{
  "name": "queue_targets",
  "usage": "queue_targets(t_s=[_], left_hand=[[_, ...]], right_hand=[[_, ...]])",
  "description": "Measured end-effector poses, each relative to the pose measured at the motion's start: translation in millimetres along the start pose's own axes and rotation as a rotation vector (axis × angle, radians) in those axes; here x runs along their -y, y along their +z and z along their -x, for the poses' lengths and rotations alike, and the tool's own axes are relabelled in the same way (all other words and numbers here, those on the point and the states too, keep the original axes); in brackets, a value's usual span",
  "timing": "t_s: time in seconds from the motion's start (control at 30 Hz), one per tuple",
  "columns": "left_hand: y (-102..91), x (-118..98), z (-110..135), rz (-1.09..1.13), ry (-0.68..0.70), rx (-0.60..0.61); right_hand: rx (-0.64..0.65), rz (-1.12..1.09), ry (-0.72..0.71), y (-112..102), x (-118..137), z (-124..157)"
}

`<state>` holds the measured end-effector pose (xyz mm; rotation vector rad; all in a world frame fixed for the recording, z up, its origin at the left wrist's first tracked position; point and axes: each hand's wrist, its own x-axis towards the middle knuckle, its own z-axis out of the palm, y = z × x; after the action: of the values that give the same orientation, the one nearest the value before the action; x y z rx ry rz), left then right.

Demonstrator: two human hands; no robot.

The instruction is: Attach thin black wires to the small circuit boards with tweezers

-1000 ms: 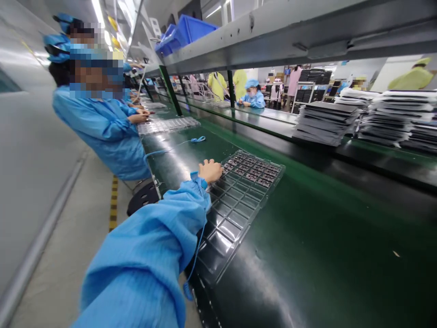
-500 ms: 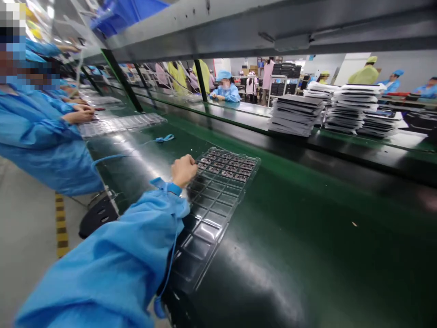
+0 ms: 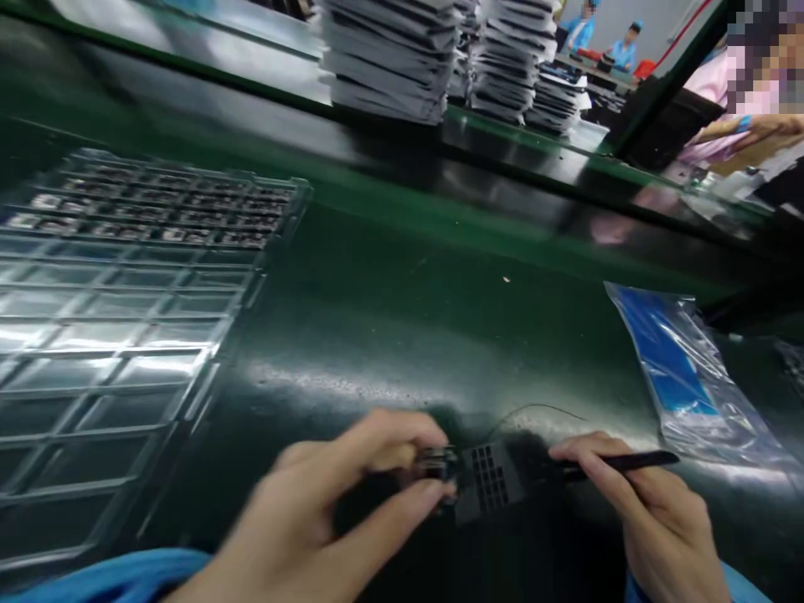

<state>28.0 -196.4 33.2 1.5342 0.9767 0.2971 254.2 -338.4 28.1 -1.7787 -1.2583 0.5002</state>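
My left hand (image 3: 332, 502) is low in the middle of the view, its thumb and fingers pinched on a small dark component (image 3: 436, 465). The component sits against a little black grid block (image 3: 490, 481) on the green belt (image 3: 440, 285). My right hand (image 3: 653, 511) is just right of the block and grips a thin black stick-like tool (image 3: 619, 463) that lies nearly level and points left toward the block. A thin black wire (image 3: 533, 410) curves up from the block. The picture is blurred by motion.
A clear compartment tray (image 3: 126, 310) lies at the left, its far rows filled with small parts. A plastic bag with blue contents (image 3: 672, 360) lies at the right. Stacks of dark trays (image 3: 402, 59) stand behind the belt. Another person's arm (image 3: 747, 134) shows at the upper right.
The camera has swung right and down from the tray. My left hand has left the tray's far rows and now pinches a small part near me; my right hand has come into view with the tool.
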Motion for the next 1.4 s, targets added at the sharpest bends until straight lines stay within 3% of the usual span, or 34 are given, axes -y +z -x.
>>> queue_targets(t_s=[0.07,0.17,0.33,0.47,0.67,0.97,1.27,1.4], left_hand=[[34.1,-6,-15,0.137,-0.019,0.316],[58.7,-12,-36,0.344,-0.076,0.437],[62.5,-9,-47,0.510,-0.216,0.394],[62.8,-7,-47,0.548,-0.237,0.378],[62.9,-6,-41,0.404,-0.190,0.310],[65.7,-9,-44,0.544,-0.214,0.267],[64.2,-7,-43,0.571,-0.200,0.277],[64.7,-7,-43,0.546,-0.178,0.291]], right_hand=[[0.009,-0.010,0.040,3,0,1],[-0.009,-0.021,0.126,6,1,7],[0.029,-0.090,0.295,10,4,9],[0.031,-0.250,0.415,20,7,7],[0.015,-0.283,0.277,27,7,6],[-0.066,-0.249,0.409,28,7,9],[-0.023,-0.162,0.282,26,4,8],[-0.017,-0.256,0.279,26,0,7]])
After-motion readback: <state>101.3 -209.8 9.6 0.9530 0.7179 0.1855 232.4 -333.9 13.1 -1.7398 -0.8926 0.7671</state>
